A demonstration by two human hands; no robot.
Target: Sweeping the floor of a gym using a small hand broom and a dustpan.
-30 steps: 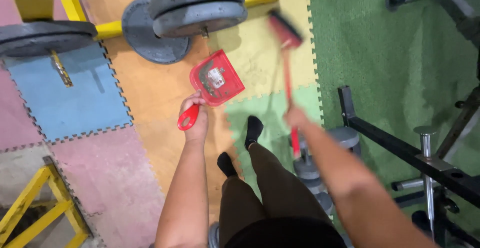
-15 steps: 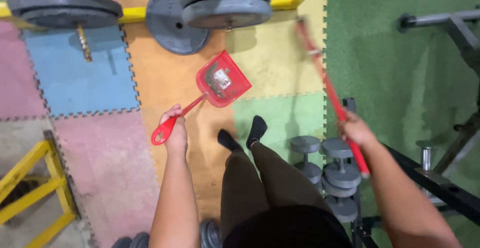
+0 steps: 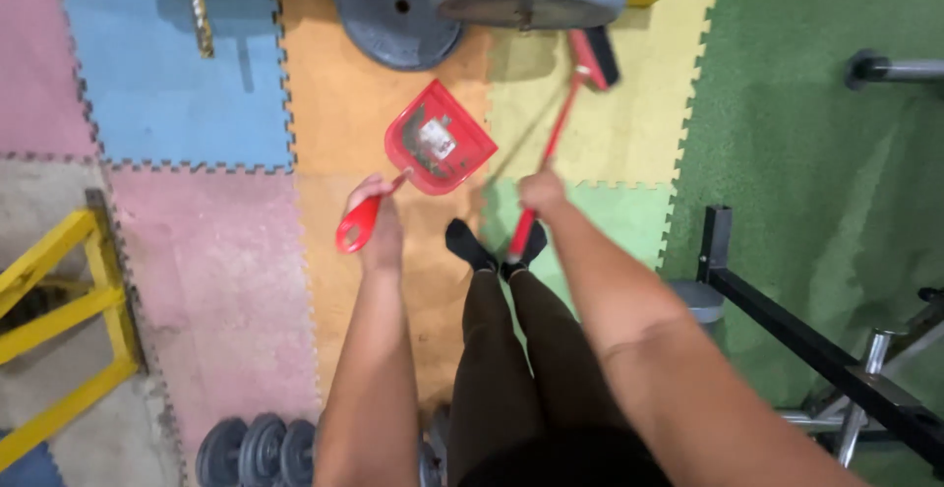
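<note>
Flanking dustpan (image 3: 440,145): weight plates (image 3: 397,13), broom (image 3: 561,123).

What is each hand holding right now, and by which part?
Left hand holds the red dustpan by its handle. Right hand holds the red broom on its stick, near the upper end.

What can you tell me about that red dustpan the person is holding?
The dustpan looks like red, slightly see-through plastic: a broad scoop with raised sides and a thin stem ending in a looped grip. The left hand holds that handle, with the scoop stretched out ahead above the orange floor mat, its mouth facing the grey weight plates. Some dark debris and a pale label show inside. Whether it touches the mat is unclear.
</note>
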